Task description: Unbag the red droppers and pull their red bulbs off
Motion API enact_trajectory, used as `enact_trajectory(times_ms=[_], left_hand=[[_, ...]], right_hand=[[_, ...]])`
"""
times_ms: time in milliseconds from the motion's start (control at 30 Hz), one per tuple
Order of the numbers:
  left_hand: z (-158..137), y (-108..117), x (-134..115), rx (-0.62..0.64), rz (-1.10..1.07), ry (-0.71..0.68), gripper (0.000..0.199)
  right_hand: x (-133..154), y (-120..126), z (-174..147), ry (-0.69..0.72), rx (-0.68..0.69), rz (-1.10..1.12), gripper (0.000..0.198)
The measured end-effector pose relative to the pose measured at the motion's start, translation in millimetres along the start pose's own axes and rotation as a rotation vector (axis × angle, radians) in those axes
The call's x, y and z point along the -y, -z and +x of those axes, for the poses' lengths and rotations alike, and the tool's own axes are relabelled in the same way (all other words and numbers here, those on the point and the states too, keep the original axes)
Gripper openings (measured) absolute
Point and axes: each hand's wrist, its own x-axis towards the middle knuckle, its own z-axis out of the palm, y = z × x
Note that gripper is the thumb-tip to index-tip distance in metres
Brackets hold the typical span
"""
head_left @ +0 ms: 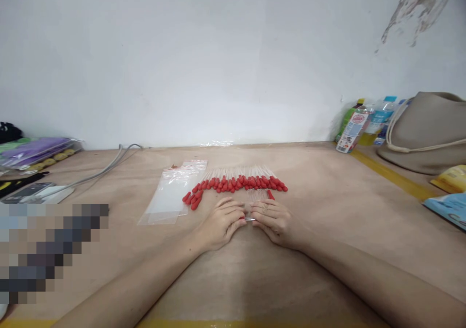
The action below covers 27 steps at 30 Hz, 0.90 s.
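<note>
My left hand (223, 222) and my right hand (274, 221) face each other low over the table, fingers closed on one small glass dropper (249, 219). A bit of its red rubber bulb shows at my left fingertips. The clear tube runs across into my right fingers, which hide its far end. Just beyond my hands lie several clear glass tubes (257, 195). Behind them is a wide row of droppers (233, 183), red bulbs toward me and pale tubes pointing away. A few red bulbs (192, 199) sit at the row's left end.
Clear zip bags (163, 203) lie left of the row. A grey cable (105, 170) crosses the left side near packaged purple items (40, 151). Bottles (355, 126), a beige hat (425, 129) and a blue packet (447, 209) are at the right. A wall stands behind.
</note>
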Motion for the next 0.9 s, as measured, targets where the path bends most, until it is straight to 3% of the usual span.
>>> enact_trajectory(times_ms=[433,500,633,733,900], left_hand=[[-1.2,1.9,4.4,-0.032,-0.033,-0.035,0.018],[-2.9,1.7,4.0,-0.089,-0.04,0.001,0.019],[0.2,6.1,-0.3,-0.19,-0.016,0.077,0.02],[8.3,25.0,7.3,-0.279,0.035,0.19,0.022],[7.3,78.6,56.1,-0.395,0.217,0.626,0.026]], right_hand=[[-9.5,2.1,-19.6,0.069,-0.038,-0.051,0.032],[-11.3,6.2,-20.4,0.001,-0.062,-0.048,0.028],[-16.8,10.0,-21.3,-0.277,-0.124,-0.104,0.021],[-19.5,7.9,-21.3,-0.367,-0.073,-0.138,0.023],[-19.2,6.1,-16.8,-0.438,-0.037,-0.074,0.027]])
